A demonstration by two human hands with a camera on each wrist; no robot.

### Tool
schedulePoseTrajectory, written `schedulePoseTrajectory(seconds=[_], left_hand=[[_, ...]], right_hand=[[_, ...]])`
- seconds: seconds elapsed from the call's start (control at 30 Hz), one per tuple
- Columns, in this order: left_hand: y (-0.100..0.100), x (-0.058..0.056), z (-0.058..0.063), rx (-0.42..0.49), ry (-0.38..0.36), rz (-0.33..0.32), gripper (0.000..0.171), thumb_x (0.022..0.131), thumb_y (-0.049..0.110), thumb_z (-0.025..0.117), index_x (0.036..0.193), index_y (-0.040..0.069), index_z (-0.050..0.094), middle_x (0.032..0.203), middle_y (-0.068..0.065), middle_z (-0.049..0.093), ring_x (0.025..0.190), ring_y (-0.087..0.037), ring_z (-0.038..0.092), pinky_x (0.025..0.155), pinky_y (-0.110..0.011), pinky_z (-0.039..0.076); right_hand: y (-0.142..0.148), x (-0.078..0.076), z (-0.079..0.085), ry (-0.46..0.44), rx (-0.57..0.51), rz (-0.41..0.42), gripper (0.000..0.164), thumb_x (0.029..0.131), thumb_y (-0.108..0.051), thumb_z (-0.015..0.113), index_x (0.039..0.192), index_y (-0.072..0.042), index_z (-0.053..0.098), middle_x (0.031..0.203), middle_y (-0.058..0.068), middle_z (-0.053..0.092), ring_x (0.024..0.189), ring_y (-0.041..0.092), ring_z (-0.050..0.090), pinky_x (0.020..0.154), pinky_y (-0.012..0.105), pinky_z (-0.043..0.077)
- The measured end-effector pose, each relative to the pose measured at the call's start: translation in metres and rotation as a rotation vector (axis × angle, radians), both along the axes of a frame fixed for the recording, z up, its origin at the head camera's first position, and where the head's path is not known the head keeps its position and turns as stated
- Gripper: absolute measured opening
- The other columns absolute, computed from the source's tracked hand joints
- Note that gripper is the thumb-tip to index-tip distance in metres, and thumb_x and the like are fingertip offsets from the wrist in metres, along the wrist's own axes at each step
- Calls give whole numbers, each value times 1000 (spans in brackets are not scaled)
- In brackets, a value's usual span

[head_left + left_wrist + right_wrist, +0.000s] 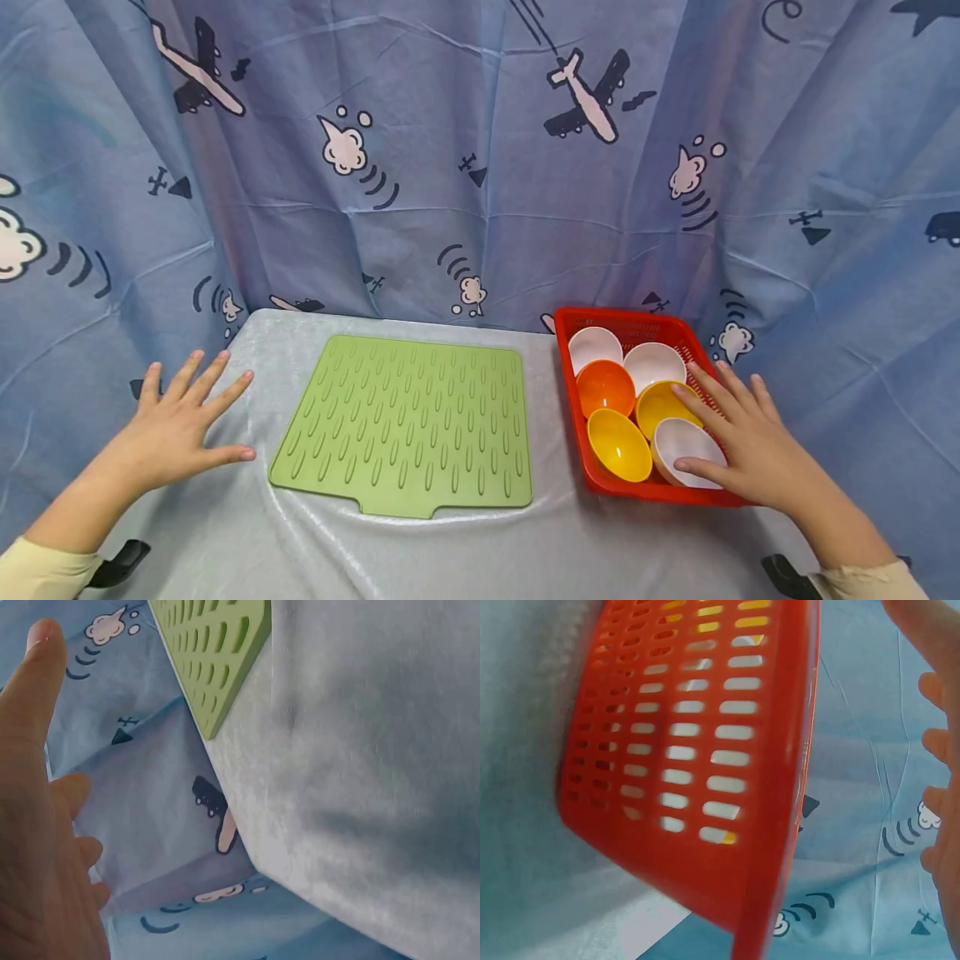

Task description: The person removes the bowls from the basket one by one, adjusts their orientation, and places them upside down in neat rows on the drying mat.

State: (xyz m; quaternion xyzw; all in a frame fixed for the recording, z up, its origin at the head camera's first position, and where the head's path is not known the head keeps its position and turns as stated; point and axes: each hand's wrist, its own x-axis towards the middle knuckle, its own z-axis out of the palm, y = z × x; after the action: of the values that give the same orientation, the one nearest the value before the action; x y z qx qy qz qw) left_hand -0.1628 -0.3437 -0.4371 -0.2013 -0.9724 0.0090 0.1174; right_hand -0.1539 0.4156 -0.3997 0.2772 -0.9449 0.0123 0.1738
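fingers (702,412) spread, right hand (765,458) near bowls (619,447) in red basket (630,491)

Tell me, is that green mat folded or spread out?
Spread out: the green mat lies flat on the table, its whole outline showing.

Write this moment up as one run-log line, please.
left grip: fingers spread, beside green mat | right grip: fingers spread, at red basket's right side | bowls: white, yellow, orange, in basket | held: nothing

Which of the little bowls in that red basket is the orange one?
The orange bowl sits along the left side of the red basket, between a white bowl and a yellow bowl. The other visible bowls are all white or yellow.
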Motion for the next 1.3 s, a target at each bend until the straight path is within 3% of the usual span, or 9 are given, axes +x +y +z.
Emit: schedulePoseTrajectory(seconds=[0.27,0.43,0.7,0.8,1.07,1.3], left_hand=[[9,0,-10,91,-50,-26,109,82,72,70,166,26,16,172,-15,6,158,-41,-4,113,-74,-13],[13,-3,-18,146,-82,-43,112,82,69,72,166,25,13,172,-14,6,157,-43,2,112,-78,-5],[20,-4,-33,316,-110,-93,110,81,56,80,166,23,19,169,-16,20,150,-48,21,113,-77,4],[23,-4,-39,372,-144,-109,109,81,53,81,165,21,20,168,-17,23,150,-48,23,114,-75,5],[28,-3,-49,457,-224,-113,107,80,50,83,164,16,25,163,-25,29,145,-55,26,110,-75,14],[30,-1,-55,470,-277,-88,108,77,49,85,159,4,32,156,-32,36,140,-57,31,106,-76,19]], right_hand=[[-7,-8,6,-80,37,3,102,75,-62,82,159,-28,38,167,9,28,157,35,9,124,52,-12],[-8,-14,8,-94,19,46,102,74,-60,84,159,-24,39,167,9,31,155,35,17,126,47,-9],[-13,-22,9,-106,-41,118,104,70,-55,88,157,-20,43,162,10,38,152,34,26,127,41,-4],[-15,-24,8,-143,-91,122,105,69,-49,92,157,-21,42,161,9,41,148,38,31,127,44,1],[-22,-28,7,-335,-145,121,100,74,-43,90,158,-21,41,162,8,40,148,38,28,126,54,7],[-26,-34,8,-479,-207,93,101,70,-51,90,156,-31,42,160,5,43,147,40,29,114,75,17]])
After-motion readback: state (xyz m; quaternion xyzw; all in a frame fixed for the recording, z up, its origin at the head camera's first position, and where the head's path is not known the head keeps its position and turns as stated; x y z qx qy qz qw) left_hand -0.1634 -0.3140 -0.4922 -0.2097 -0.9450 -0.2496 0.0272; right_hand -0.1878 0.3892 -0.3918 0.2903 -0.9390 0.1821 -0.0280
